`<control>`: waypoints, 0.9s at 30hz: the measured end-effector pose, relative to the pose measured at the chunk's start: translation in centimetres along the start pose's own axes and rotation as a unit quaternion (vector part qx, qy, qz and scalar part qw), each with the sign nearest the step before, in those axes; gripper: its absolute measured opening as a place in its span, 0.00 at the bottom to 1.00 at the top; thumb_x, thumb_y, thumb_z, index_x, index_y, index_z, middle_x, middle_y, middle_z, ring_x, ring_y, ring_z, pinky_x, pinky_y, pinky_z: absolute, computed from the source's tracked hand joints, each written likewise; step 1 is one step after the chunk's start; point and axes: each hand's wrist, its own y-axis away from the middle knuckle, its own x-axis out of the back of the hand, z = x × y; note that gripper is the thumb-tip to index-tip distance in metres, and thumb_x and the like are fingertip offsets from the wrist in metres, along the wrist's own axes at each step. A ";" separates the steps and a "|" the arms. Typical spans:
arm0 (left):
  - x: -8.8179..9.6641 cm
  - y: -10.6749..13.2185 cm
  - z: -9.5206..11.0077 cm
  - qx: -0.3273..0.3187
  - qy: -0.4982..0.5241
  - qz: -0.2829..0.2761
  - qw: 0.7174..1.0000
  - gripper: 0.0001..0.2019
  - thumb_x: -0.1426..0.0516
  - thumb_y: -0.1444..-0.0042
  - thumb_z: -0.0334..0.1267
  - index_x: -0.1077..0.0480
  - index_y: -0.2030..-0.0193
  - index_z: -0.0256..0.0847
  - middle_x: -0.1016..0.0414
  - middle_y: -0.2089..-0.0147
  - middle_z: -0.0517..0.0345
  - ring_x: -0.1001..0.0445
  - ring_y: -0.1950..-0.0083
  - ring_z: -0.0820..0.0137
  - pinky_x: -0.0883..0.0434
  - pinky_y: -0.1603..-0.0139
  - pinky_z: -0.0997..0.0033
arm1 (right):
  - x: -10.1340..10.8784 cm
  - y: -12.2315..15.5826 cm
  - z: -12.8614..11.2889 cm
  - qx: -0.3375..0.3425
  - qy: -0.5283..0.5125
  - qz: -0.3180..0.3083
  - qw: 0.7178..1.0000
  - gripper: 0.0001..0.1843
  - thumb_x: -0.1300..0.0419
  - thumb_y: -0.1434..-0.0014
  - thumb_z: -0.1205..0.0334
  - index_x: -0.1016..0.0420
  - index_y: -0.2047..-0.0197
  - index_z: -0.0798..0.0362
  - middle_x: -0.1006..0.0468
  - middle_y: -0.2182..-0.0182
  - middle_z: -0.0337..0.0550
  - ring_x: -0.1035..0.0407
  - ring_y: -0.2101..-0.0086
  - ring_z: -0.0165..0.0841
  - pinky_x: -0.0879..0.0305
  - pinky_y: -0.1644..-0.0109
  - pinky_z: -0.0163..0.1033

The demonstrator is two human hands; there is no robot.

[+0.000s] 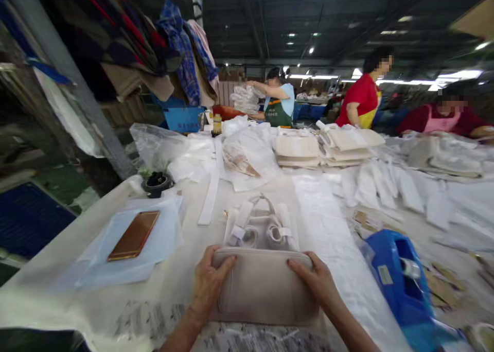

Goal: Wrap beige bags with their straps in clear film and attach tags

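A beige handbag (266, 295) lies in front of me on the covered table, its flat side facing up. Its left upper corner is gripped by my left hand (210, 280), thumb on top and fingers behind the edge. On the right upper corner my right hand (314, 280) holds it the same way. Just beyond the bag's far edge lie its wrapped straps (258, 221), rolled up in white padding, with a thin handle loop standing between them. Printed clear plastic (150, 318) shows beneath and beside the bag.
A brown phone (134, 236) lies on pale sheets (116, 269) at left. A blue plastic container (399, 275) stands at right. Stacked beige pieces (297, 148), clear plastic bags (247, 156) and white strips (210, 195) lie farther back. Several co-workers (280, 97) are beyond the table.
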 end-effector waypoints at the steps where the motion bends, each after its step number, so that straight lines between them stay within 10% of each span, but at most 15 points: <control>1: -0.3 -0.2 -0.3 0.003 -0.014 0.006 1.000 0.20 0.43 0.59 0.57 0.35 0.67 0.45 0.32 0.72 0.64 0.32 0.69 0.66 0.33 0.64 0.69 | -0.2 -0.1 0.1 -0.011 0.011 0.003 1.000 0.24 0.43 0.53 0.37 0.32 0.68 0.51 0.26 0.72 0.38 0.33 0.66 0.38 0.40 0.63 0.38; 9: -1.5 -1.3 -1.2 0.060 -0.114 -0.023 0.991 0.18 0.50 0.53 0.57 0.37 0.65 0.44 0.30 0.75 0.63 0.29 0.69 0.65 0.33 0.64 0.68 | -1.1 -1.8 0.2 -0.052 0.057 -0.003 0.997 0.25 0.44 0.55 0.35 0.32 0.69 0.51 0.24 0.72 0.42 0.31 0.65 0.43 0.40 0.60 0.42; 16: -0.1 -4.5 2.5 0.028 -0.255 -0.133 0.957 0.18 0.49 0.51 0.56 0.35 0.69 0.41 0.24 0.66 0.52 0.26 0.61 0.59 0.34 0.61 0.65 | -0.8 -1.7 0.9 -0.044 0.036 -0.014 0.998 0.27 0.45 0.54 0.34 0.31 0.68 0.51 0.24 0.72 0.40 0.31 0.66 0.42 0.39 0.60 0.41; 27: -4.8 -8.7 4.8 0.013 -0.352 -0.123 0.928 0.17 0.49 0.44 0.44 0.34 0.57 0.30 0.24 0.57 0.41 0.25 0.55 0.60 0.32 0.60 0.69 | -0.7 -2.1 1.5 -0.001 0.036 -0.033 0.999 0.24 0.47 0.50 0.36 0.33 0.71 0.50 0.27 0.74 0.37 0.32 0.67 0.38 0.39 0.62 0.37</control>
